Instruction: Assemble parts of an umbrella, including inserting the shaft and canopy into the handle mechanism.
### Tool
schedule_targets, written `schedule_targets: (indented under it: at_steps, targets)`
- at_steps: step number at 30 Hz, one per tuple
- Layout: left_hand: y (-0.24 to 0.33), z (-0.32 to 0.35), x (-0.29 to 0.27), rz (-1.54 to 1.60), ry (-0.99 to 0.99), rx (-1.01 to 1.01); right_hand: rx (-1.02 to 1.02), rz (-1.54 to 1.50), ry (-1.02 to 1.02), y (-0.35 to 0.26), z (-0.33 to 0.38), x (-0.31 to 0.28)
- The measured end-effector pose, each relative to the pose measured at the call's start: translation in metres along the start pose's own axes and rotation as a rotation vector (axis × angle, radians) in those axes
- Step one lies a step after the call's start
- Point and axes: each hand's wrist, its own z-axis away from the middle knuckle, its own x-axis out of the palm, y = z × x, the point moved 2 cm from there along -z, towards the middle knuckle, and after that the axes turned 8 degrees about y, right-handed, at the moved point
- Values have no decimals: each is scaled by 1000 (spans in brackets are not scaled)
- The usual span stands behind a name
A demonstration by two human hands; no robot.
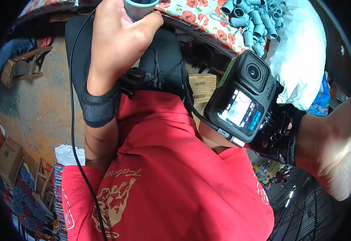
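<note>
A pale blue-grey pipe fitting (pixel 140 7) is held at the very top of the head view by the left hand (pixel 117 42), whose grip is closed around it with thumb and fingers wrapped about its lower wall. Only its round open mouth and a short length of its body are seen, so the long axis is judged to run roughly along the line of sight, mouth upward. A heap of similar pipe fittings (pixel 252 21) is piled on the flowered tabletop (pixel 201 17), to the right of the held piece and well apart from it. The right hand (pixel 336 160) is hidden behind a strapped wrist camera (pixel 244 102); its grip cannot be told. The left hand is judged nearer to the heap.
</note>
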Motion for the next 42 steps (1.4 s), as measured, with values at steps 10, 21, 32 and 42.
schedule_targets:
  at_steps: [10, 21, 32, 42]
  targets:
    - [0, 2, 3, 1, -9, -11, 51, 65, 4, -27, 13, 6]
    - [2, 3, 6, 15, -42, 1, 109, 150, 1, -47, 26, 8]
    - [11, -2, -4, -59, -187, 125, 126, 179, -29, -56, 20, 31]
    - [14, 4, -2, -27, -277, 72, 5, -224, -412, -43, 4, 83]
